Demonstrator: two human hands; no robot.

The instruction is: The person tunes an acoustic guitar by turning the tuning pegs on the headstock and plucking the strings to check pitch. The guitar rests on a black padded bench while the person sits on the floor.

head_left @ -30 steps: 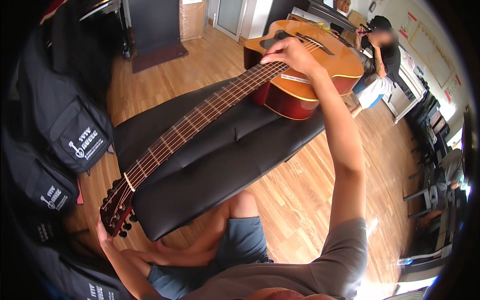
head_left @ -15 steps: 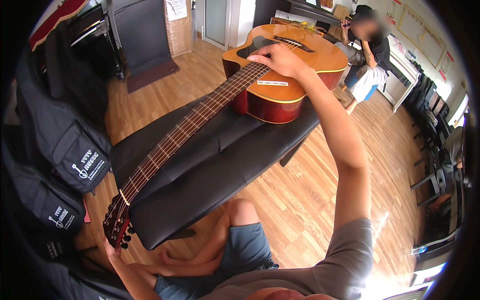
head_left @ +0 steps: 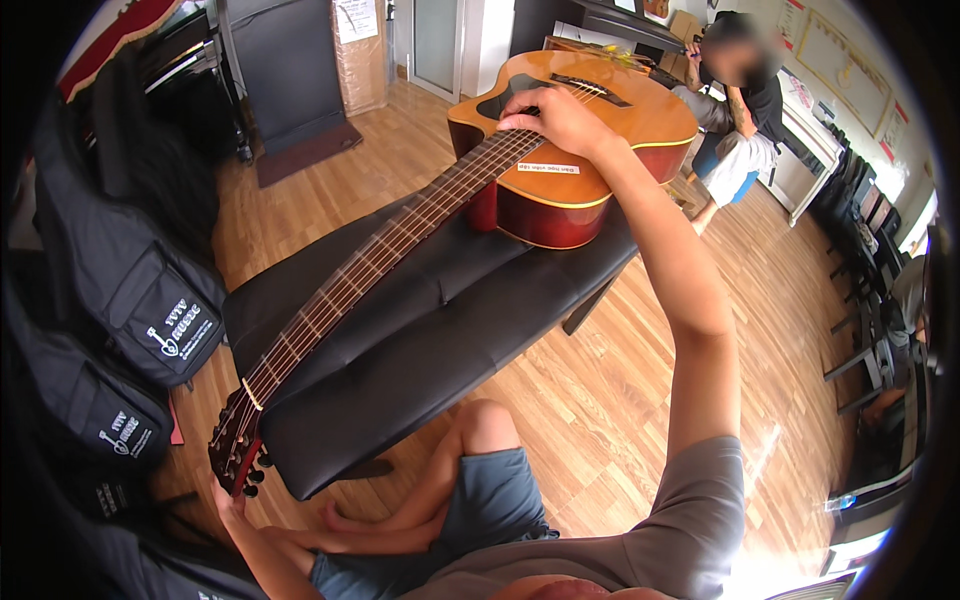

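Under the right hand (head_left: 555,120), fingers pressed flat on its strings, an acoustic guitar (head_left: 560,165) lies across a black padded bench (head_left: 440,340); the left hand (head_left: 228,492) grips its headstock (head_left: 238,450).

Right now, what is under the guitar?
The guitar lies on a black padded bench, which stands on a wooden floor. The right hand rests on its strings; the left hand is under the headstock. The bench surface beneath the body is covered.
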